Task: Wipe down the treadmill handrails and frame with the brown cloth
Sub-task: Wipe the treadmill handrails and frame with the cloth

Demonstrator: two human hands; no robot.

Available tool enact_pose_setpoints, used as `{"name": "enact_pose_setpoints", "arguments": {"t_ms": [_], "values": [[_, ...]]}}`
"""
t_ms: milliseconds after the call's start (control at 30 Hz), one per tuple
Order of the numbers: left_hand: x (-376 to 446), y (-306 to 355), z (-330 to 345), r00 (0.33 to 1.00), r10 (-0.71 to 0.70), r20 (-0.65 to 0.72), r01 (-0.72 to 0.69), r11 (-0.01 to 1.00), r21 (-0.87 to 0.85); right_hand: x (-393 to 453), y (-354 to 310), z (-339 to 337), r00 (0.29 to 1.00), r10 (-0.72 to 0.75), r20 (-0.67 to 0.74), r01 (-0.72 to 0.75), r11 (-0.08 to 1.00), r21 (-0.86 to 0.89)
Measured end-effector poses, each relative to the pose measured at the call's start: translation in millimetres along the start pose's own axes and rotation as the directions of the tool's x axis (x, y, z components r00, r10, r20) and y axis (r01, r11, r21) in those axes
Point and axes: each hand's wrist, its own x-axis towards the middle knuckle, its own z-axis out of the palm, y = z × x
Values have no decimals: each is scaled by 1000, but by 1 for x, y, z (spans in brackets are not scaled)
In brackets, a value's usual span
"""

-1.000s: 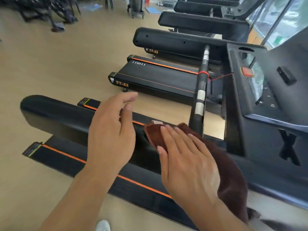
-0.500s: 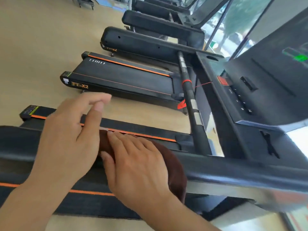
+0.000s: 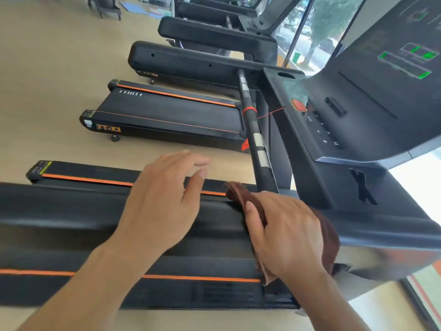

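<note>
The brown cloth (image 3: 330, 235) is draped over the near black treadmill handrail (image 3: 71, 211), close to where the rail meets the console frame. My right hand (image 3: 286, 235) lies on top of the cloth, thumb against its left side and fingers curled over the far side of the rail, gripping the cloth. My left hand (image 3: 162, 204) hovers just above the same rail to the left of the cloth, fingers relaxed and spread, holding nothing. A black crossbar (image 3: 255, 134) with silver sensor patches runs away from the cloth toward the far handrail.
The console (image 3: 358, 103) with a red stop button rises at right. Below the rail lies the running deck (image 3: 119, 287) with orange stripes. A neighbouring treadmill (image 3: 167, 115) and several more stand in a row beyond. Bare wooden floor is at left, windows at far right.
My right hand has slid the cloth rightward along the handrail toward the console, and its fingers went from flat to curled over the rail. My left hand followed to the right above the rail.
</note>
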Motion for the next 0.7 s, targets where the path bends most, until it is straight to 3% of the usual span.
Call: {"name": "enact_pose_setpoints", "arguments": {"t_ms": [100, 400, 700], "values": [[-12, -21, -18, 989, -116, -95, 117, 993, 3, 0, -21, 10, 999, -29, -34, 30, 999, 23], [-56, -78, -80, 861, -311, -403, 375, 922, 91, 16, -128, 42, 955, -273, 112, 264, 960, 93], [-64, -155, -138, 797, -474, -373, 472, 876, -106, 26, -234, 75, 920, -381, 92, 373, 923, 92]]}}
